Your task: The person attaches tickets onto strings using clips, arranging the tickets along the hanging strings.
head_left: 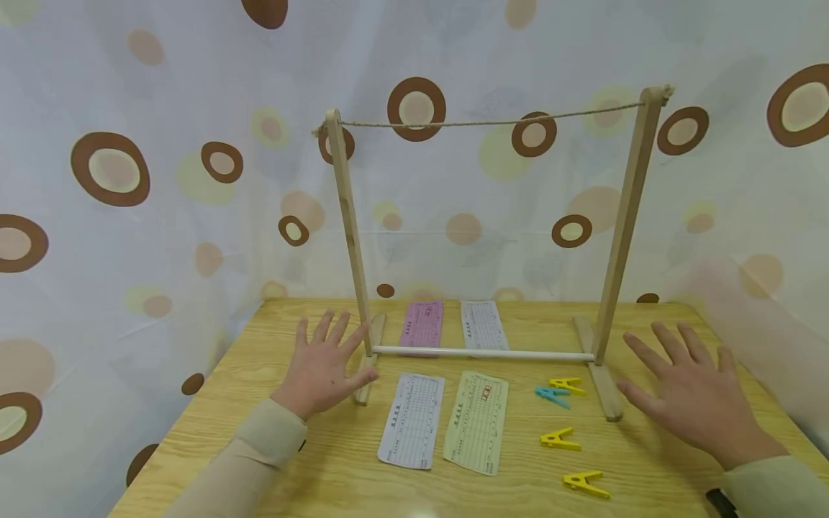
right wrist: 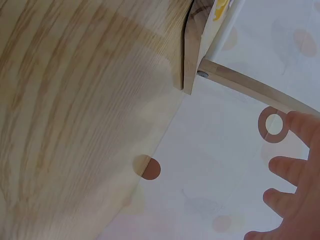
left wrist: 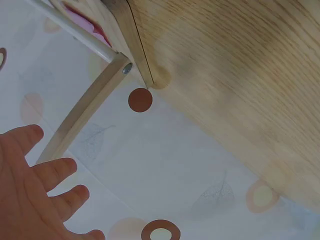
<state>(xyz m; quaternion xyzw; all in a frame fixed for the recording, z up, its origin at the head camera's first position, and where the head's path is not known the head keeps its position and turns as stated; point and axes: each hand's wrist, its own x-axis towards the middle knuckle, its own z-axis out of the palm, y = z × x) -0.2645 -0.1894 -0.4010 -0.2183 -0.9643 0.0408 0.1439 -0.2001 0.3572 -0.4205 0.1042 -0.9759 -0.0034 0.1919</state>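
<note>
My left hand (head_left: 326,375), fingers spread, is beside the left post (head_left: 352,237) of a wooden rack. On the other side, just right of the rack's right post (head_left: 624,230), my right hand (head_left: 696,403) has its fingers spread too and holds nothing. A string (head_left: 492,123) is tied between the post tops, and a white rod (head_left: 482,353) joins their lower ends. In front of the rod lie a pale lavender paper slip (head_left: 412,422) and a yellow-green slip (head_left: 476,423). Behind it are a pink slip (head_left: 422,324) and a white slip (head_left: 484,327).
A blue clothespin (head_left: 553,396) touches or overlaps a yellow clothespin (head_left: 567,387) near the rack's right foot (head_left: 606,392). Nearer me lie another yellow clothespin (head_left: 560,439) and a third (head_left: 586,483). A patterned curtain (head_left: 466,266) backs the wooden table (head_left: 343,475).
</note>
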